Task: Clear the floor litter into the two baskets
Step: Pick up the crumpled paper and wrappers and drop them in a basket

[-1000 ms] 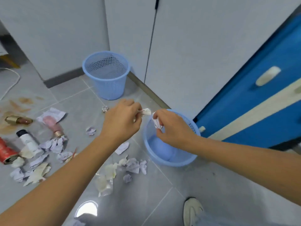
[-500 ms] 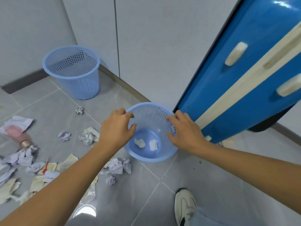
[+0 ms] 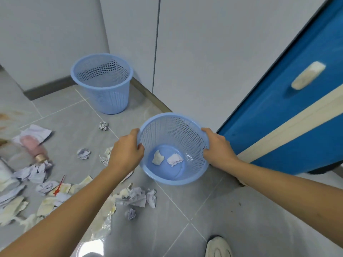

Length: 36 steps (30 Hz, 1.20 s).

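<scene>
While both hands clamp the rim of the near basket (image 3: 174, 175), left hand (image 3: 126, 154) and right hand (image 3: 219, 151) each with fingers curled over opposite edges, we read it as being shifted nearer the litter. Two paper scraps (image 3: 167, 159) lie inside; the far basket (image 3: 102, 82) stands by the wall, and crumpled paper (image 3: 135, 196) and a pink bottle (image 3: 34, 150) cover the floor on the left.

No legible text, label or number on anything visible.
</scene>
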Each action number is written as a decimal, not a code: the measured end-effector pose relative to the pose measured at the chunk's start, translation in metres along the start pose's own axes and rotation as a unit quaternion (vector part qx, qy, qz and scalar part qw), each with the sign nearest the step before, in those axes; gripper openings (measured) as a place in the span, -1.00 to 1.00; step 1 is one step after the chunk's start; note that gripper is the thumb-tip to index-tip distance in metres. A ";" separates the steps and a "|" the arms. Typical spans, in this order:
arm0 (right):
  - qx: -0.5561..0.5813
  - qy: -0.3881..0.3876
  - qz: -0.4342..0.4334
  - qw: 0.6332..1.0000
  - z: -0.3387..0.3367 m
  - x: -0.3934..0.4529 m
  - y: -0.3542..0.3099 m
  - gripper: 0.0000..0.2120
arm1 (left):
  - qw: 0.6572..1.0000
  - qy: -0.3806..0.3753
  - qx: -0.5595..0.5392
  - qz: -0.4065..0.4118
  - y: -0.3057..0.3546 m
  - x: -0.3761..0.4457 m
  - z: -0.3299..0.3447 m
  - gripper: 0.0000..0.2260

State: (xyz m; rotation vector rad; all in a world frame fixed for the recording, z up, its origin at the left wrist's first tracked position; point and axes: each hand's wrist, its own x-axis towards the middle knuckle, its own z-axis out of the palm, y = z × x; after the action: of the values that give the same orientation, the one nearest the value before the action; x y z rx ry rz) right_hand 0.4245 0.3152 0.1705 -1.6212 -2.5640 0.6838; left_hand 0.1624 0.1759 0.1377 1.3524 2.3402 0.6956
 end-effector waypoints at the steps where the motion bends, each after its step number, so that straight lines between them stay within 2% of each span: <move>1: 0.005 0.006 -0.012 1.000 0.000 0.009 -0.009 -0.37 | 1.000 0.012 0.004 -0.006 -0.006 0.007 -0.006 -0.55; 5: 0.012 0.014 -0.061 0.998 0.007 0.050 -0.049 -0.38 | 0.998 0.045 0.031 -0.029 -0.031 0.042 -0.030 -0.57; 10: 0.014 0.023 -0.073 0.997 0.024 0.103 -0.084 -0.34 | 0.996 0.059 0.029 -0.065 -0.057 0.085 -0.042 -0.62; 18: -0.030 0.050 -0.093 0.994 0.035 0.176 -0.102 -0.41 | 0.994 0.072 0.038 -0.077 -0.078 0.142 -0.035 -0.68; 22: -0.065 0.054 -0.107 0.991 0.034 0.193 -0.101 -0.46 | 0.996 0.072 0.024 -0.056 -0.084 0.148 -0.041 -0.70; 26: -0.204 0.061 -0.152 0.965 0.021 0.185 -0.094 -0.56 | 0.994 0.080 0.016 -0.066 -0.100 0.121 -0.051 -0.52; 29: -0.244 0.103 -0.224 0.938 0.006 0.155 -0.097 -0.60 | 0.993 0.091 0.019 -0.075 -0.115 0.077 -0.059 -0.59; 32: -0.216 0.117 -0.308 0.919 0.003 0.103 -0.113 -0.74 | 0.992 0.094 0.007 -0.089 -0.121 0.016 -0.057 -0.69; 34: -0.187 0.083 -0.343 0.917 0.017 0.061 -0.130 -0.82 | 0.991 0.085 -0.006 -0.099 -0.121 -0.027 -0.047 -0.74; 36: -0.175 0.007 -0.363 0.915 0.048 0.020 -0.138 -0.84 | 0.991 0.065 -0.022 -0.111 -0.120 -0.067 -0.025 -0.79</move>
State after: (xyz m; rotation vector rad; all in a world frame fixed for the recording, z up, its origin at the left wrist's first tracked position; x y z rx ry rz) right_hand 0.2855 0.2664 0.1756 -0.5701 -3.0683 0.1480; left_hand 0.0978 0.0603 0.0929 1.0341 2.5109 0.7809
